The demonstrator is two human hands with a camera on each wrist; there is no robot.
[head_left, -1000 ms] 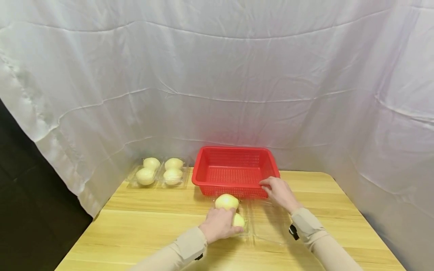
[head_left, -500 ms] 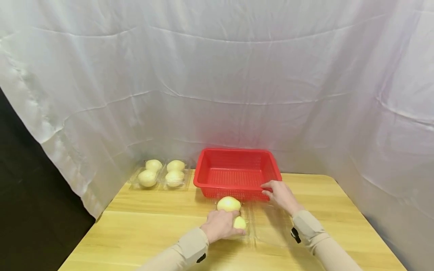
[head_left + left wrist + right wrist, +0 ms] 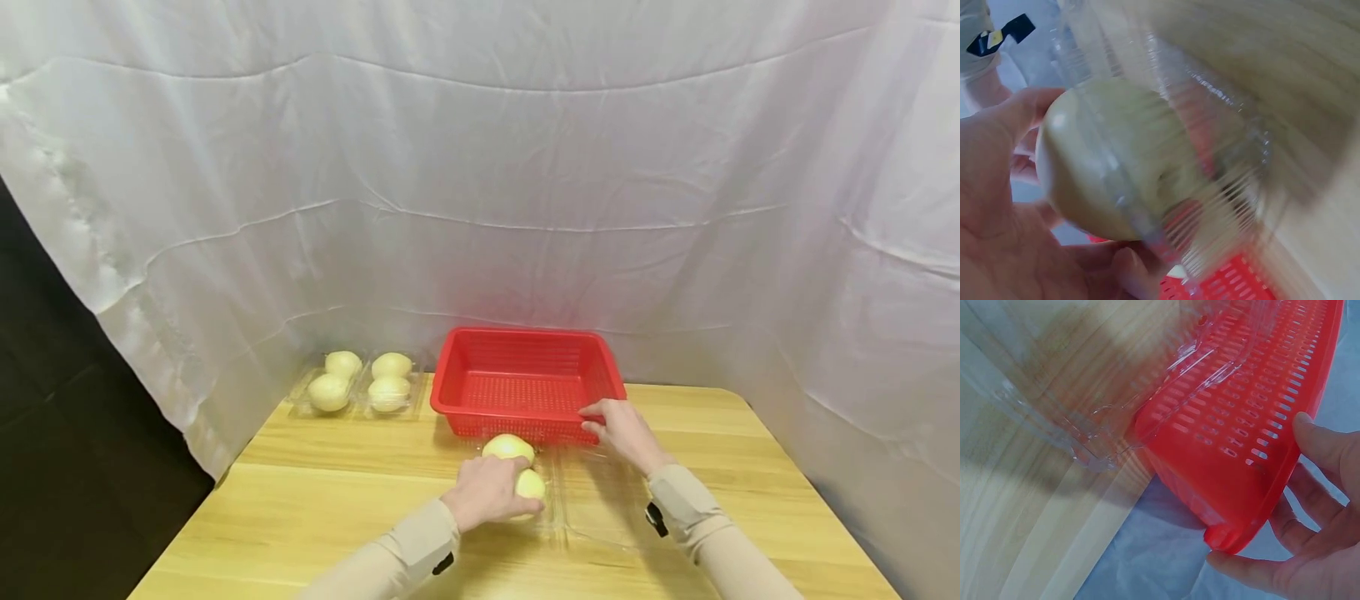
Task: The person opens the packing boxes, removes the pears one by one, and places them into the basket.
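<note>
A red basket stands at the back of the bench, directly beyond the near clear box, its front wall close to that box; whether they touch I cannot tell. The box's lid is folded out to the right, with the right sleeve passing over its right side. A pale curtain rises behind the basket.

Counted: one basket, three clear boxes and six pale yellow fruits, two to each box. The near box holds a front fruit and a rear fruit, one behind the other. The left box and the middle box sit side by side at the back left, the middle one just beside the basket.

The left grip is grasping the front fruit, thumb and fingers around its sides. The right grip is pinching the basket's rim at the front right corner.

Bench surface extends leftward from the left grip to the left edge, where a dark area begins, and rightward past the right sleeve to the right edge, beside the curtain.
</note>
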